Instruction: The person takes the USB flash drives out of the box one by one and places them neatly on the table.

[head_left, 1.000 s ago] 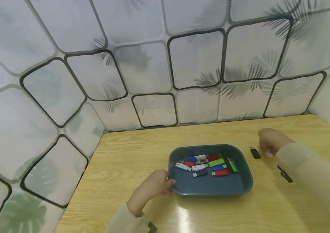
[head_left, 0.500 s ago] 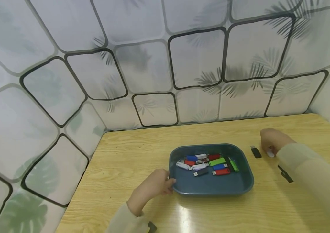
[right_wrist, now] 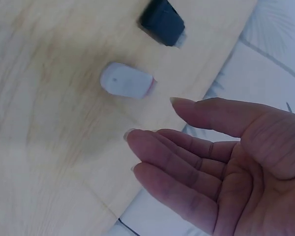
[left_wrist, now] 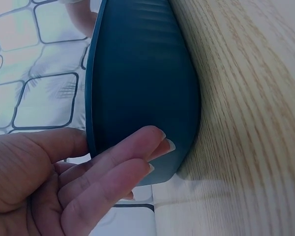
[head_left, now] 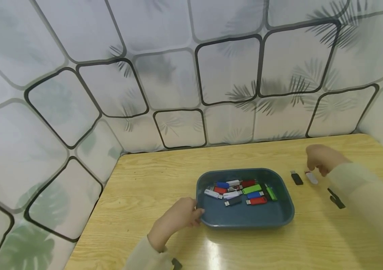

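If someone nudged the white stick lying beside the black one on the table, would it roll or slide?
The white stick would probably slide rather than roll, since it lies flat on the table. Its smooth, hard-looking casing suggests it is stiff. Being small beside the right hand, it is likely light.

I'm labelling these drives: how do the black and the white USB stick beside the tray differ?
The black stick looks boxy; the white stick has a rounded end. The black stick shows a metal plug; the white stick only a red edge. Both lie on the table.
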Tool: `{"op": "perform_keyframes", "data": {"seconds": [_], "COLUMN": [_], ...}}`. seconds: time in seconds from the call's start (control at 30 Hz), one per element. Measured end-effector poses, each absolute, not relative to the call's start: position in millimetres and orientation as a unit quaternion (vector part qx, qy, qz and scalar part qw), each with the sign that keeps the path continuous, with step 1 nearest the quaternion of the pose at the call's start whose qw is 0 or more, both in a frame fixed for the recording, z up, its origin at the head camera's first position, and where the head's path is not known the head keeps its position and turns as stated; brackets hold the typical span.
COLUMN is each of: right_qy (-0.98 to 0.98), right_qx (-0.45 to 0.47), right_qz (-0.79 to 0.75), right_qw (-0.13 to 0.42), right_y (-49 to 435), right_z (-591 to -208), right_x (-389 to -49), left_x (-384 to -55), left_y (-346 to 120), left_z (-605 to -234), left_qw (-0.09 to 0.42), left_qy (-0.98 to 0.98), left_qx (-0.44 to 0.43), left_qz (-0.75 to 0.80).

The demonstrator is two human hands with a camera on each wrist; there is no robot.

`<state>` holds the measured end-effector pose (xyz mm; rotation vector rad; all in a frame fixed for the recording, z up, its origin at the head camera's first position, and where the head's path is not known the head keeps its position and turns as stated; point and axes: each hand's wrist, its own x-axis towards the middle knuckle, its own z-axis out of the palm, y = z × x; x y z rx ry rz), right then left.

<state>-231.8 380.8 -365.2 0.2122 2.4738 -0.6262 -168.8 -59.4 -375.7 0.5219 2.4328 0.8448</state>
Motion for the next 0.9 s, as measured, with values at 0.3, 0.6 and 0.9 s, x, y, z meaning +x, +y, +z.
{"op": "perform_keyframes", "data": {"seconds": [0.3,0.6,0.9], "right_qy": [0.913,0.931,0.96], "right_qx": [0.094,0.021,-0.07], "right_qz": [-0.279,-0.242,-0.119], "right_qw": [0.282,0.271,0.242], "right_y": [384,357,313], "right_z": [-357,-348,-330], "right_x": [-222,-221,-214], "left_x": [-168,-168,-169], "left_y": [-60,-62,-62], "left_z": [-375,-377,-378], "left_qw": [0.252,0.248,0.248], "left_qy": [0.894,0.892,0.897], "left_qx": [0.198,0.207,0.202], "left_qz": [0.312,0.314,0.304]}}
